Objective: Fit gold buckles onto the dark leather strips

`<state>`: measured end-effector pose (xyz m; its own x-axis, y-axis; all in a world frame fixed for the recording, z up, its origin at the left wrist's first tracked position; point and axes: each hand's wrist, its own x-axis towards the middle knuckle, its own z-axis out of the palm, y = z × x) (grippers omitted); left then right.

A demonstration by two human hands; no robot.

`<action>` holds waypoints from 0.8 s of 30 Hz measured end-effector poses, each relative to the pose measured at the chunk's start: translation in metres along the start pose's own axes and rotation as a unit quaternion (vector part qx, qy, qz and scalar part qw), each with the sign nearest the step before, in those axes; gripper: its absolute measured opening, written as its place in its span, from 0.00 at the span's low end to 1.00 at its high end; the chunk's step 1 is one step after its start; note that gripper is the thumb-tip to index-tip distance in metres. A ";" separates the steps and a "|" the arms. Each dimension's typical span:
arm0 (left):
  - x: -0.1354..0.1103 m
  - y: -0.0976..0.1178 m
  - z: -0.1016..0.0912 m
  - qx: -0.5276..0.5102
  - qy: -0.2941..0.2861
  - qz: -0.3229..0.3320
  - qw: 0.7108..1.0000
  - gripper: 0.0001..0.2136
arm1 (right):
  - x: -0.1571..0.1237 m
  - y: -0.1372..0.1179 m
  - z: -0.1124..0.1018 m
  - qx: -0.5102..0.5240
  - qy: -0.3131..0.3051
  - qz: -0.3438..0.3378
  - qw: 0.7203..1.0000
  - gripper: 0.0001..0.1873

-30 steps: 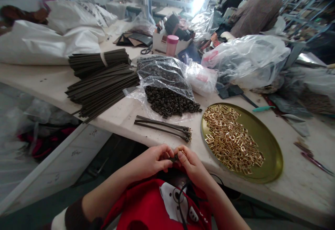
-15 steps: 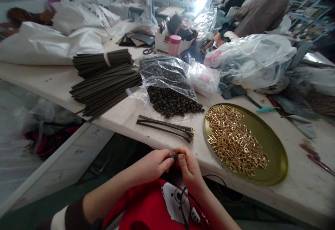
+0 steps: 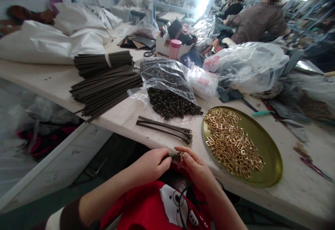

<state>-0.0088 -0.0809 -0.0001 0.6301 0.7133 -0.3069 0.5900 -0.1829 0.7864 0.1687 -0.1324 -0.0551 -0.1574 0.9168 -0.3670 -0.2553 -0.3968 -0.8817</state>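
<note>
Over my lap, just off the table edge, my left hand (image 3: pixel 158 161) is closed on a dark strap (image 3: pixel 175 156), most of which is hidden by the fingers. My right hand (image 3: pixel 193 165) pinches the strap's other end, where a gold glint of a buckle (image 3: pixel 182 155) shows. Just beyond, on the table, lie several finished-looking dark straps (image 3: pixel 164 129) with gold buckles at their right ends. A round gold tray (image 3: pixel 274 174) to the right bears a heap of gold rectangular buckles (image 3: pixel 232 139). Small dark loops (image 3: pixel 172 104) spill out of a clear plastic bag (image 3: pixel 167 73).
Bundles of long dark straps (image 3: pixel 104 83) lie at the left on the white table (image 3: pixel 125 125). Behind are white sacks (image 3: pixel 65 41), a pink-lidded jar (image 3: pixel 175 48) and clear plastic bags (image 3: pixel 246 62). A black fly swatter (image 3: pixel 232 96) lies behind the tray. A person (image 3: pixel 256 24) stands at the far right.
My right hand has shifted slightly right and turned, and its fingers have opened out a little along the strap's buckle end. More of the strap shows between my hands.
</note>
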 end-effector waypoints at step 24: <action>-0.003 -0.003 0.008 0.017 -0.049 0.016 0.999 0.11 | -0.003 0.008 0.001 0.039 -0.009 0.033 0.999 0.10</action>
<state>-0.0088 -0.0882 -0.0063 0.6949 0.6369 -0.3338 0.5842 -0.2294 0.7785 0.1662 -0.1380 -0.0606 -0.1929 0.8881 -0.4172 -0.3177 -0.4588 -0.8298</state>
